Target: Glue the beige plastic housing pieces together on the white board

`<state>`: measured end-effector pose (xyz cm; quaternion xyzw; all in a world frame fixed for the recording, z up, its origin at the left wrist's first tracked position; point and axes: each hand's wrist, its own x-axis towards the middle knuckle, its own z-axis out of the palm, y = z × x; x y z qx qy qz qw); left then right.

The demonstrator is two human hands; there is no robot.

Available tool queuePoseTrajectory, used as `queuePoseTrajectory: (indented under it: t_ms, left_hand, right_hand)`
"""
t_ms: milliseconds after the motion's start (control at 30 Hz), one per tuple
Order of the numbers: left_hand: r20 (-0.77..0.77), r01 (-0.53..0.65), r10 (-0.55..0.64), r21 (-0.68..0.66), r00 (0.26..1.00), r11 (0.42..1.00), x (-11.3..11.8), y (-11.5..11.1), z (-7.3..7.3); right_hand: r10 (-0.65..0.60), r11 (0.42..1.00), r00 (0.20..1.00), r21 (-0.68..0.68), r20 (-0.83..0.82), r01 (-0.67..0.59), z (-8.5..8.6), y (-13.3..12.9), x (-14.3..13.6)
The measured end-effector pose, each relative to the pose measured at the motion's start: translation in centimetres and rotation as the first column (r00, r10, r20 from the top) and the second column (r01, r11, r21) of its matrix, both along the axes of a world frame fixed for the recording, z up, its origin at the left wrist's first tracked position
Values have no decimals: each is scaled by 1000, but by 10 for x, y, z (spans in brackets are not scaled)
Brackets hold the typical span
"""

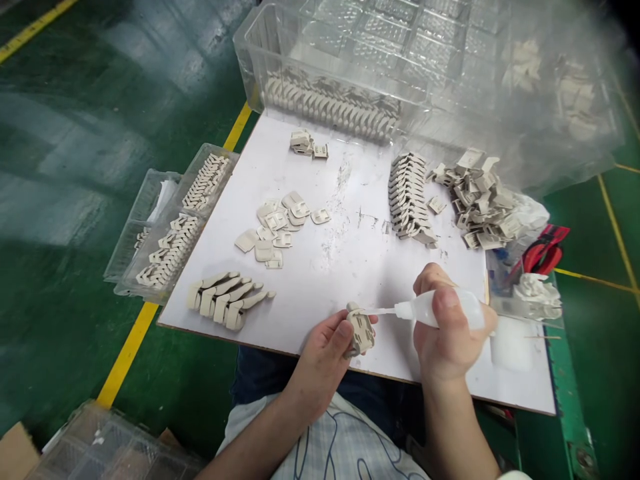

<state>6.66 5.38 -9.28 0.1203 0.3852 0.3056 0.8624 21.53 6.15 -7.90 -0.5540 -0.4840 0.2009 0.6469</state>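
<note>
A: Here's the held part, our landmark, above the near edge of the tabletop. The left hand pinches it between thumb and fingers.

B: And the right hand comes in from its right, wrapped around the squeeze bottle, thumb pressing the side! The thin nozzle points at the part's upper end. Touching? Can't tell from here.

A: To the part's left, the fanned parts; beyond and left, loose flat plates; beyond and right, the nested row, with the jumbled heap farther right.

B: Where's the danger?

A: Pressure, I'd say! Squeeze too hard and liquid, if there's any inside, could flood those slots or wet the nearby fingertips.

B: And that pinch is small. A nudge from the nozzle could twist the part, sending a drop off target or down onto the tabletop!
</note>
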Motion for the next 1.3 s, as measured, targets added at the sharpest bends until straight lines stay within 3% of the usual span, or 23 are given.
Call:
queuePoseTrajectory:
  t_ms: [433, 733, 1300]
  left_hand:
    - [14, -1, 1, -10, 1000, 1000, 0, -1, 0]
    - [32, -26, 26, -21, 999, 999, 0, -1, 0]
    - [30, -27, 28, -12, 999, 1000, 1, -1, -2]
  right_hand:
    - [35, 997, 999, 72, 11, -36, -5, 3, 0]
    - [13, 998, 1000, 62, -20, -12, -3, 0, 4]
    - [85, 995, 995, 50, -43, -83, 0, -5, 4]
